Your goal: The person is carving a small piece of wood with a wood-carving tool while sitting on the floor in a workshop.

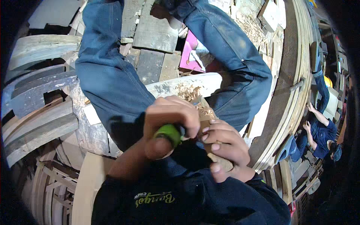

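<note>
My left hand [170,114] is wrapped round the bright green handle [168,134] of a small tool; its working end is hidden behind my fingers. Close beside it, my right hand [227,146] grips a light piece of wood [222,162], whose near end pokes out by the thumb. The same pale wood seems to run on past the fingers, with curled shavings lying there. Both hands are near my lap, the fingertips almost touching. Beyond them a white board [213,80] lies between my legs, strewn with wood shavings [187,91].
Curved timber ribs [41,84] line the left side. A long, layered plank edge [290,93] bends along the right, and past it another person [322,137] is at work. A pink item [190,52] lies on the boards between my legs. More shavings [249,32] are scattered at far right.
</note>
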Demonstrator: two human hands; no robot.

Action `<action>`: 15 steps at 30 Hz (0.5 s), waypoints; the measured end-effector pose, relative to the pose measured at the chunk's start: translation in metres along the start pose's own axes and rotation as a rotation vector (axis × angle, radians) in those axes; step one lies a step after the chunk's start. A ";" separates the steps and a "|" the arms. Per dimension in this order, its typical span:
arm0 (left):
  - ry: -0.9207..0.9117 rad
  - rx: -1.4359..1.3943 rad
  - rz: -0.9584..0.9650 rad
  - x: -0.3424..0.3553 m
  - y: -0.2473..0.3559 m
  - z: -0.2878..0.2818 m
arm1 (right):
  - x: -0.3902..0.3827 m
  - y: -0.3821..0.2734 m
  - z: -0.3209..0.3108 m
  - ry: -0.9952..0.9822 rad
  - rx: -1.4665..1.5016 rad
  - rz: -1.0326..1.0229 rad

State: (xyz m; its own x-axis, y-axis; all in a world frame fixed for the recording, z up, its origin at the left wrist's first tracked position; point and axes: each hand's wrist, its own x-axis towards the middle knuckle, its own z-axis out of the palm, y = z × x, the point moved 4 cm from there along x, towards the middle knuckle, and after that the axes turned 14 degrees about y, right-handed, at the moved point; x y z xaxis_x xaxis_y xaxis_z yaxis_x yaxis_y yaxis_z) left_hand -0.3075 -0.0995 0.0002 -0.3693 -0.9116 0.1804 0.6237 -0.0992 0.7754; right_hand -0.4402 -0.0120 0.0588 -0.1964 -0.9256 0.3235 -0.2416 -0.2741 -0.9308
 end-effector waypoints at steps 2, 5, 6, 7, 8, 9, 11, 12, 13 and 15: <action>-0.009 0.011 0.026 0.006 0.000 -0.005 | -0.002 0.002 -0.001 0.038 0.004 0.047; -0.118 0.043 -0.211 0.004 -0.012 -0.031 | 0.000 0.005 -0.005 -0.055 -0.063 0.024; -0.188 0.138 -0.466 -0.007 0.008 -0.049 | 0.004 -0.003 0.001 -0.064 -0.004 0.011; -0.295 0.163 -0.728 -0.020 0.005 -0.062 | 0.000 -0.006 0.000 -0.059 -0.030 0.025; -0.360 0.230 -0.991 -0.037 0.016 -0.070 | -0.001 -0.010 0.006 -0.060 0.006 0.011; -0.396 0.196 -0.974 -0.031 -0.009 -0.050 | 0.000 -0.008 0.002 -0.049 -0.039 -0.013; -0.117 0.001 -0.014 -0.009 -0.004 0.001 | 0.004 -0.004 -0.002 0.017 -0.010 0.023; -0.046 -0.027 -0.039 -0.009 -0.005 -0.004 | 0.002 0.001 -0.001 0.013 -0.017 0.017; -0.051 -0.026 -0.037 -0.010 -0.003 -0.008 | 0.000 0.005 0.000 0.010 -0.025 0.012; 0.237 0.313 0.063 -0.002 0.018 -0.019 | 0.003 0.000 0.003 -0.092 -0.039 0.019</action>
State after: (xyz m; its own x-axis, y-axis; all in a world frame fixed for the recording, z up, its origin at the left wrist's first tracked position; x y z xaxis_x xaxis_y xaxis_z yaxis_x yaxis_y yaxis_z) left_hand -0.2820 -0.1070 0.0021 -0.1445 -0.9825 0.1174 0.3860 0.0533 0.9210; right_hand -0.4377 -0.0154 0.0594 -0.1138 -0.9511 0.2871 -0.2756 -0.2474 -0.9289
